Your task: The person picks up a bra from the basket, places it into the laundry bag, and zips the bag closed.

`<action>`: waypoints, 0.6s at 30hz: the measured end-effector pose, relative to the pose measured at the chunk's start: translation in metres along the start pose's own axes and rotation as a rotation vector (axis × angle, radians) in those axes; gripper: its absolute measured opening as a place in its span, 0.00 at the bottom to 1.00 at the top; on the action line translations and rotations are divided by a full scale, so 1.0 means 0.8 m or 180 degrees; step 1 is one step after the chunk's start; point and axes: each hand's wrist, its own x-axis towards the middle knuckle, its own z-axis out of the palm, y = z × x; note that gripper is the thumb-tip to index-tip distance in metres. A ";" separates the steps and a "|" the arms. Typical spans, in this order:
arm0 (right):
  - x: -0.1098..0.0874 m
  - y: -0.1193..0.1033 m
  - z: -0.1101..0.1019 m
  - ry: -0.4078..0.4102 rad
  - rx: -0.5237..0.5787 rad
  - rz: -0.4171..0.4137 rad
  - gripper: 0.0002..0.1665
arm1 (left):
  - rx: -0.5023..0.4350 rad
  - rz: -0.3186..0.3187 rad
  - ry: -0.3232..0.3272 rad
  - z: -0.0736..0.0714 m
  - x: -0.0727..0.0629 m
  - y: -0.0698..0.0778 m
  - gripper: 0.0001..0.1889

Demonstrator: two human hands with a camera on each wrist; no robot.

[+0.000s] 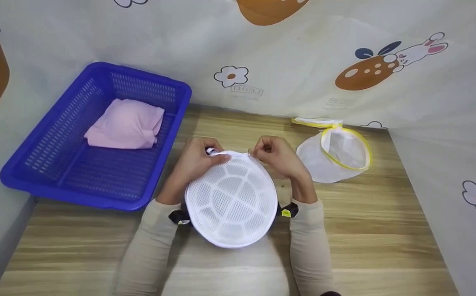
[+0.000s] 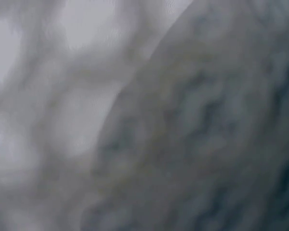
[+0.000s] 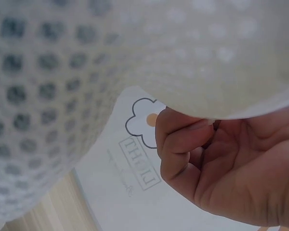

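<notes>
In the head view a round white mesh laundry bag (image 1: 234,201) with a ribbed circular panel is held up between both hands over the table. My left hand (image 1: 199,158) pinches its far edge, thumb lying along the white edge band. Just to the right, my right hand (image 1: 277,156) pinches the same edge with curled fingers. From the right wrist, the right hand (image 3: 231,163) shows its fingertips at the bag's edge, with the coarse mesh (image 3: 48,86) close to the camera. Blurred mesh (image 2: 207,120) fills the left wrist view, and the left hand is hidden there.
A blue plastic basket (image 1: 98,203) stands at the left, with a folded pink garment (image 1: 127,125) inside. Toward the back right lies another white mesh bag (image 1: 316,160) with yellow trim. Patterned sheeting (image 1: 295,61) borders the wood-grain table (image 1: 369,230) behind and at the sides.
</notes>
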 end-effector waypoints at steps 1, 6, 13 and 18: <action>0.000 0.000 0.000 0.0007 -0.0008 -0.0004 0.06 | -0.0003 -0.0002 0.0009 0.000 0.000 0.000 0.07; 0.000 -0.001 -0.001 0.0021 -0.0002 -0.0011 0.06 | -0.0016 -0.0002 0.0042 -0.002 0.000 0.000 0.07; 0.000 -0.002 -0.002 0.0011 0.0000 0.0055 0.06 | -0.0008 0.0047 0.0029 -0.002 0.000 0.000 0.07; 0.000 -0.003 -0.002 0.0024 -0.0068 0.0061 0.05 | 0.0008 0.0054 0.0036 -0.003 0.000 0.001 0.07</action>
